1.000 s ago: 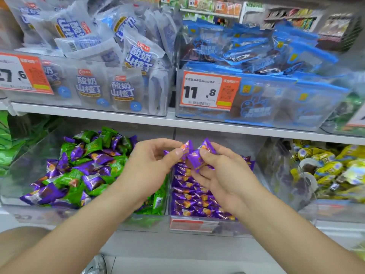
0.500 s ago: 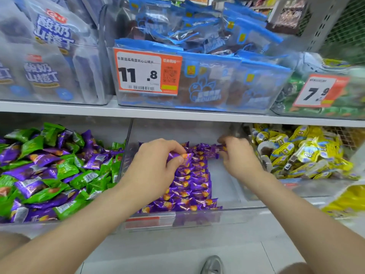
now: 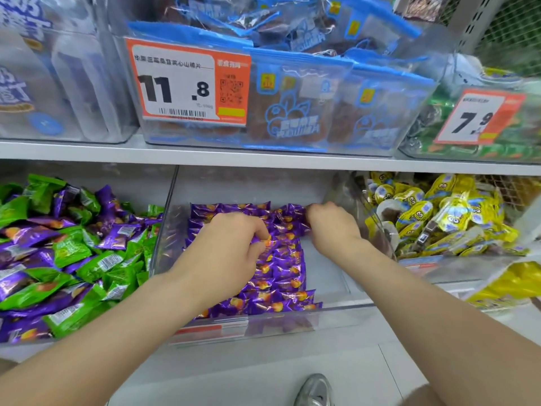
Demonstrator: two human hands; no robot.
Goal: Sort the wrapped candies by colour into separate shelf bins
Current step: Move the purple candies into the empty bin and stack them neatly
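White shop shelving carries rows of clear plastic bins. On the lower shelf, the middle clear plastic bin holds shiny purple wrapped candies laid in neat overlapping rows along its left and back parts; its right side is bare. Both forearms reach into this bin from below. The left hand hovers palm-down over the middle of the rows, knuckles arched, thumb and forefinger pinching one purple wrapper. The right hand sits further back, its curled fingers touching the back-right end of the rows; whether it grips a candy I cannot tell. Left of this bin lies a loose heap of mixed green and purple candies; to the right, yellow wrapped snacks.
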